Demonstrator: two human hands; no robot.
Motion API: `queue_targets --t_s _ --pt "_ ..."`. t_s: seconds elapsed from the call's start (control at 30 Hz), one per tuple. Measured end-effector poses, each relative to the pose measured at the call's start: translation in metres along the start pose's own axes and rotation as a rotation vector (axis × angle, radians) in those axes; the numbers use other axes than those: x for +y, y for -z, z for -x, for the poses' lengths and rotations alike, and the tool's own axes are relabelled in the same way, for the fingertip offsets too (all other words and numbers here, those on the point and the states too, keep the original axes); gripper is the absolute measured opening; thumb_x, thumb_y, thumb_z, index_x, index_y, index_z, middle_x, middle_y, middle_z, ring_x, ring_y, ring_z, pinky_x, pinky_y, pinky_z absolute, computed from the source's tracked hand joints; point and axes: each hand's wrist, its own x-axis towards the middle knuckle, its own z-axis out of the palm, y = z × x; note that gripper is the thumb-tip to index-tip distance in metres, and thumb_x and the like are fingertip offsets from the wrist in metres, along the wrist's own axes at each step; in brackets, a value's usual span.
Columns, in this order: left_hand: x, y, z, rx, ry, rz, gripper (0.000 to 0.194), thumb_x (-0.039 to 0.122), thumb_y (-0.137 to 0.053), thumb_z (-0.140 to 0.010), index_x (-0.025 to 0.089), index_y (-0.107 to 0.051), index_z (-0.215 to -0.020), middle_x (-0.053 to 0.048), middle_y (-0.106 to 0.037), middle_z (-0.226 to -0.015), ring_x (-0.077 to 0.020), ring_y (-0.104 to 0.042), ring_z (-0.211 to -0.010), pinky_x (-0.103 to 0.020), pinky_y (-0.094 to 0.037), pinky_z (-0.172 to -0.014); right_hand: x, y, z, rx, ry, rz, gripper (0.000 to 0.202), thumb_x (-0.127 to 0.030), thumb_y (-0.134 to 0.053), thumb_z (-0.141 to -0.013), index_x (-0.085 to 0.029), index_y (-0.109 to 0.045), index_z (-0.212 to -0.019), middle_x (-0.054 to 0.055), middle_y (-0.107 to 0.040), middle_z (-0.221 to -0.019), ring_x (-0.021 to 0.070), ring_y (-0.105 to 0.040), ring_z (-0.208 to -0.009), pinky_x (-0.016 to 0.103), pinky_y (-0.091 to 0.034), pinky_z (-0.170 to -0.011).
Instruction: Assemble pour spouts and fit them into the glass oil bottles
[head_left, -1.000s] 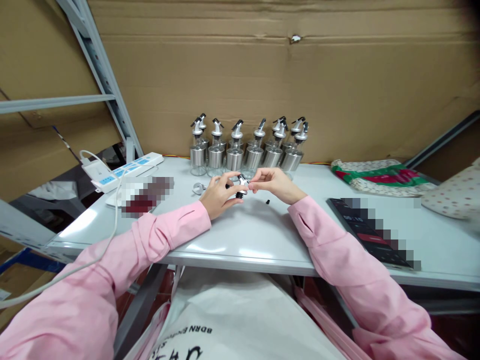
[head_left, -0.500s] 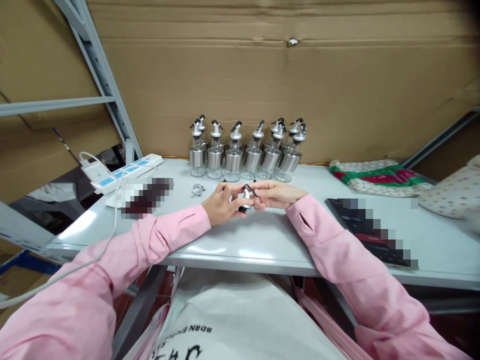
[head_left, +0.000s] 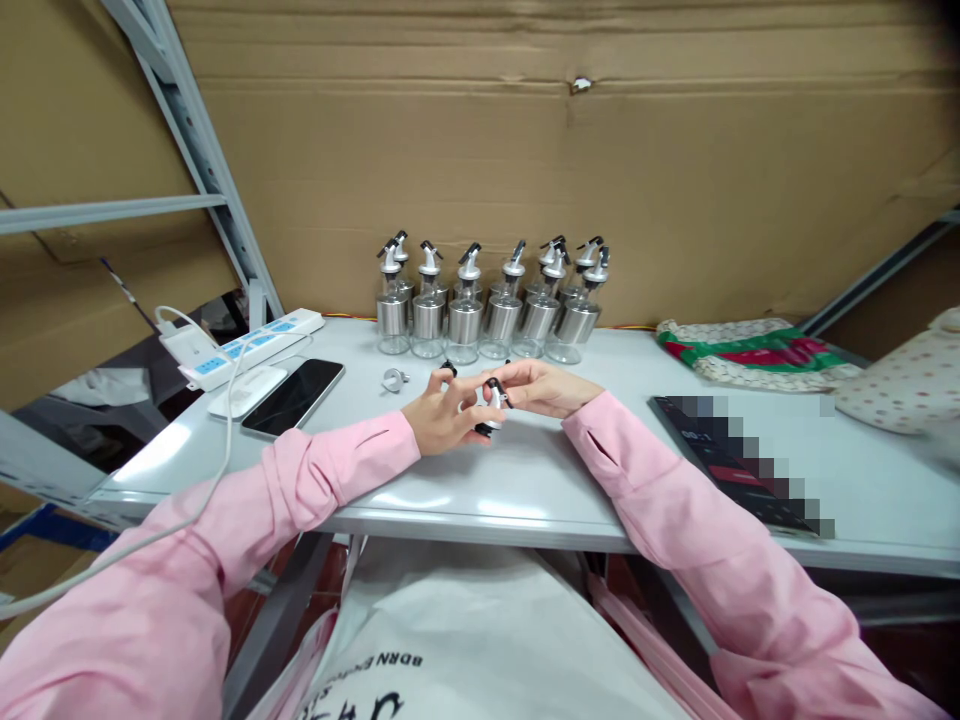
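My left hand (head_left: 437, 418) grips a silver and black bottle pourer (head_left: 491, 420) between thumb and fingers, above the table near its front middle. From the other side, my right hand (head_left: 541, 388) pinches at the black lever on top of the pourer; its fingertips partly hide the contact. Black bits show just behind both hands, mostly covered by the fingers. Left of my left hand, a loose silver pourer piece (head_left: 393, 380) lies on the table. Behind stand several glass bottles with steel sleeves (head_left: 465, 322), each topped with a similar silver and black pourer.
On the left lie a phone (head_left: 294, 398), a white charging pad (head_left: 247, 392) and a power strip (head_left: 259, 345); a white cable crosses my left sleeve. A dark tablet (head_left: 731, 465) and patterned cloth (head_left: 750, 350) are on the right. Cardboard (head_left: 480, 150) closes off the back.
The black lever, which stuck out toward my right hand, now sits closer over the pourer's top. My right hand has shifted slightly left. The bottles have not moved.
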Motion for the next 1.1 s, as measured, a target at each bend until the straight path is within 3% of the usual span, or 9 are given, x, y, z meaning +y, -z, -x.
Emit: queue_targets --t_s 0.2,0.37,0.7,0.97,1.1 --pt "0.0017 0.0047 -0.0051 0.102 -0.025 -0.062 0.033 0.046 -0.034 -0.090 0.024 -0.049 -0.110 -0.014 -0.045 -0.116 -0.0181 -0.052 -0.094 -0.036 -0.033 -0.080 -0.0011 -0.0020 -0.0006 0.021 -0.006 -0.023 0.027 -0.023 -0.077 -0.061 -0.012 -0.069 -0.084 0.002 -0.067 -0.080 0.0090 -0.059 -0.071 0.024 -0.047 -0.072" --pt "0.0011 0.0038 -0.0049 -0.005 0.023 -0.035 0.035 0.047 -0.036 -0.089 0.025 -0.049 -0.113 -0.014 -0.046 -0.119 -0.0210 -0.052 -0.096 -0.038 -0.031 -0.082 -0.0024 0.0024 0.0031 0.049 -0.061 -0.026 0.031 -0.024 -0.076 -0.062 -0.011 -0.069 -0.089 0.003 -0.067 -0.078 0.0080 -0.059 -0.065 0.022 -0.047 -0.065" --pt "0.0018 0.0039 -0.0070 -0.075 0.048 -0.026 0.029 0.040 -0.039 -0.090 0.024 -0.047 -0.112 -0.016 -0.044 -0.127 -0.0205 -0.054 -0.095 -0.039 -0.027 -0.084 -0.0090 0.0043 0.0083 0.000 -0.095 -0.040 0.033 -0.021 -0.074 -0.064 -0.009 -0.067 -0.095 0.000 -0.063 -0.064 0.0046 -0.053 -0.053 0.019 -0.045 -0.056" --pt "0.0036 0.0035 -0.0073 0.018 -0.004 -0.067 0.028 0.040 -0.040 -0.089 0.024 -0.045 -0.111 -0.016 -0.046 -0.124 -0.0217 -0.051 -0.104 -0.039 -0.025 -0.086 -0.0023 0.0062 0.0066 -0.029 -0.108 -0.056 0.037 -0.024 -0.078 -0.060 -0.010 -0.067 -0.092 0.000 -0.062 -0.062 0.0033 -0.050 -0.048 0.014 -0.037 -0.045" --pt "0.0031 -0.0001 -0.0040 0.017 -0.005 0.024 0.031 0.044 -0.037 -0.089 0.025 -0.046 -0.112 -0.014 -0.045 -0.125 -0.0206 -0.054 -0.097 -0.039 -0.024 -0.087 0.0005 0.0046 0.0033 -0.049 -0.107 -0.028 0.041 -0.027 -0.080 -0.054 -0.009 -0.067 -0.088 -0.001 -0.060 -0.060 0.0039 -0.049 -0.047 0.014 -0.033 -0.041"
